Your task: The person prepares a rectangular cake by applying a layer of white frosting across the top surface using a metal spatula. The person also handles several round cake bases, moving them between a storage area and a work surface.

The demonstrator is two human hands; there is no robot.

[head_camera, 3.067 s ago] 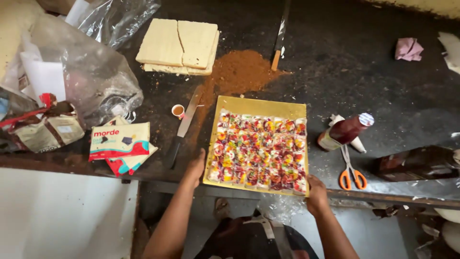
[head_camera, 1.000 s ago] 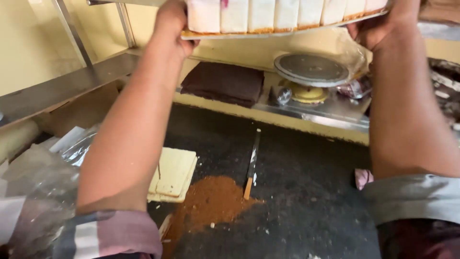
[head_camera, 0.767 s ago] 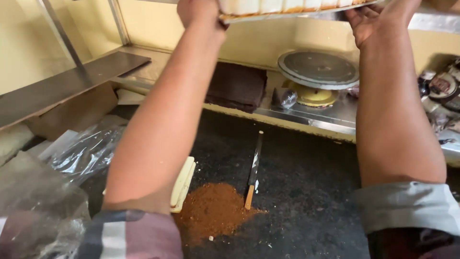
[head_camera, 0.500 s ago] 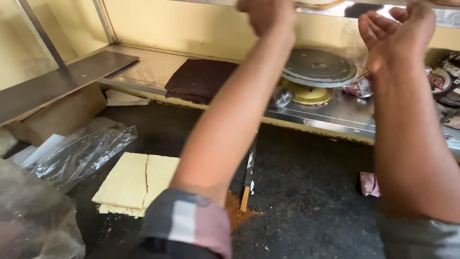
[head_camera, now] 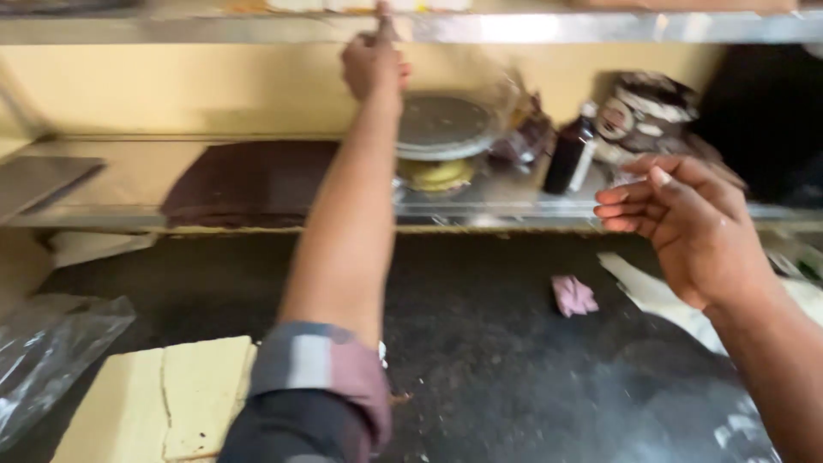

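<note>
My left hand [head_camera: 373, 62] is raised to the front edge of the top metal shelf [head_camera: 600, 27], fingers curled and one fingertip touching the board with the cake [head_camera: 369, 5] that rests up there; only a pale sliver of the cake shows at the frame's top. Lower down and to the right, my right hand [head_camera: 677, 219] hangs in the air in front of the middle shelf [head_camera: 129, 184], palm turned left, fingers loosely apart and holding nothing. The view is blurred by motion.
On the middle shelf lie a dark brown slab [head_camera: 244, 182], a grey turntable [head_camera: 446, 129], a dark bottle [head_camera: 570, 154] and jars. The black counter [head_camera: 480, 343] below carries pale sheets [head_camera: 163, 399], a clear plastic bag [head_camera: 47, 351] and a pink crumpled scrap [head_camera: 573, 296].
Both hands lifted the decorated cake from the counter up onto the top shelf. My right hand has since let go and dropped lower; my left hand stays at the shelf edge.
</note>
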